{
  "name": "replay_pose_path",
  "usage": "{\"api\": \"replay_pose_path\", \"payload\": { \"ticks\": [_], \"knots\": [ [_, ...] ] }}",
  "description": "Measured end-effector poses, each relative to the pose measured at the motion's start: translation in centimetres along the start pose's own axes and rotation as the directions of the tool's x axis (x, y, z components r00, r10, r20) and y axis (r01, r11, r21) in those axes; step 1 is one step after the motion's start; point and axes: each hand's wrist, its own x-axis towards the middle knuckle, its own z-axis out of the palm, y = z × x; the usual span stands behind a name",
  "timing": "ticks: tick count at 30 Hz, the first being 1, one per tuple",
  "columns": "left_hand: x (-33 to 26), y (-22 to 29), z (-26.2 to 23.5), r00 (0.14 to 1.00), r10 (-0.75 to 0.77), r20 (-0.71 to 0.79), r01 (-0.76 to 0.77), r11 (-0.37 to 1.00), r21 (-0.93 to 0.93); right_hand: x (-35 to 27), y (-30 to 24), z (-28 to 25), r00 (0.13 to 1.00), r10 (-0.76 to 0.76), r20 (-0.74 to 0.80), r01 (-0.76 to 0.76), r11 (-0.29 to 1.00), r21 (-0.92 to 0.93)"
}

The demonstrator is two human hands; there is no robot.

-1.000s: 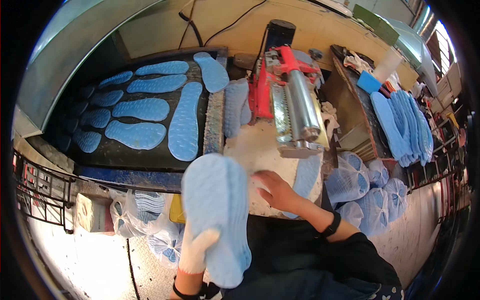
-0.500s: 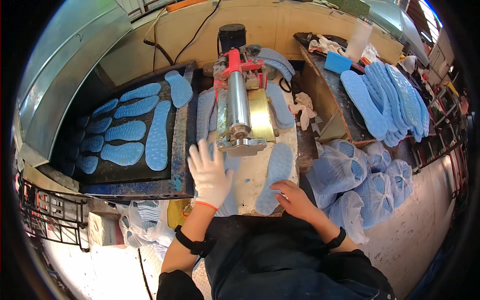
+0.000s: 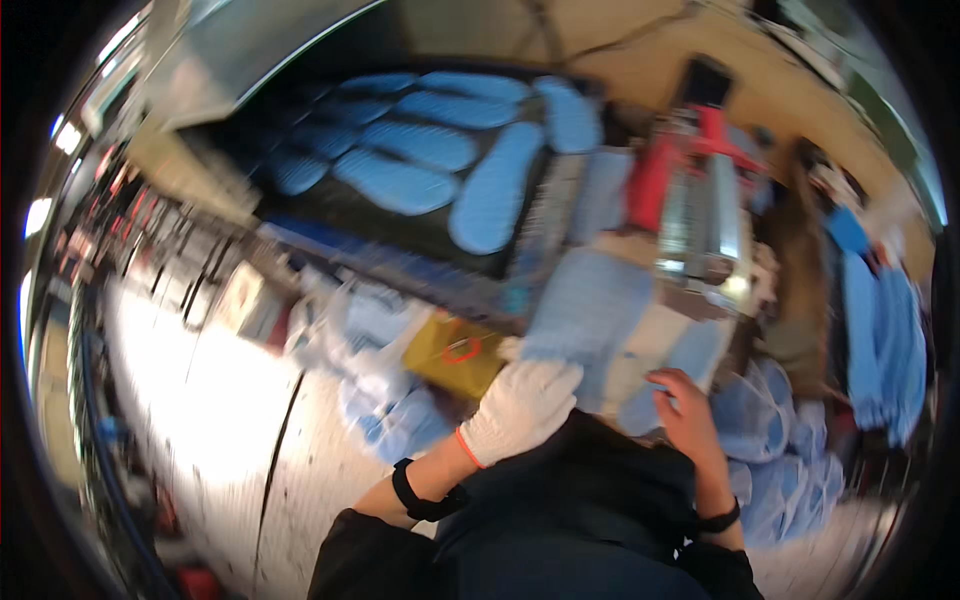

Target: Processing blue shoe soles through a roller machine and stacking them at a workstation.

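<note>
My left hand (image 3: 522,412), in a white knit glove with an orange cuff, is closed at the near end of a wide blue insole (image 3: 590,305) left of the press-like machine. Motion blur softens the grip, and the glove hides that end. Bare and with its fingers loosely bent and apart, my right hand (image 3: 688,418) is over the near right of the pale work board (image 3: 630,372). Another blue insole (image 3: 695,350) lies beside its fingertips. The machine (image 3: 700,205), red with a metal roller, stands just beyond both hands.
A dark tray (image 3: 400,240) at the left bears several blue insoles. More insoles (image 3: 885,330) are stacked on a side table at the right. Clear bags of insoles (image 3: 775,440) sit below it; another bag (image 3: 375,340) and a yellow container (image 3: 450,355) are at the left.
The view has swung left, so the machine now appears farther right. My left hand has gone from spread flat above the insole to closed at its near end. My right hand stays near the other insole.
</note>
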Motion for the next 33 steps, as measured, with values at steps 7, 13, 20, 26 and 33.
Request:
{"api": "replay_pose_path", "payload": {
  "ticks": [7,13,20,26,33],
  "knots": [
    [-17.1,-9.5,-4.9,0.737,-0.676,-0.005,0.673,0.733,0.103,5.3,-8.1,2.7,0.965,-0.170,0.202,0.153,0.984,0.093],
    [-22.6,-24.0,-3.8,0.311,-0.939,-0.147,0.840,0.344,-0.419,11.2,-14.7,6.4,0.904,-0.406,0.133,0.386,0.910,0.150],
    [-24.7,-43.2,9.5,0.101,-0.976,0.191,0.124,-0.178,-0.976,16.1,-15.6,11.7,0.919,-0.387,-0.071,0.393,0.893,0.218],
    [-24.5,-47.1,16.1,-0.285,-0.956,0.070,0.788,-0.275,-0.550,17.6,-12.8,14.6,0.933,-0.355,0.057,0.341,0.924,0.175],
    [-18.8,-43.2,10.2,-0.639,-0.763,0.103,0.669,-0.616,-0.415,17.2,-13.7,14.5,0.948,-0.315,0.037,0.303,0.933,0.196]
  ]
}}
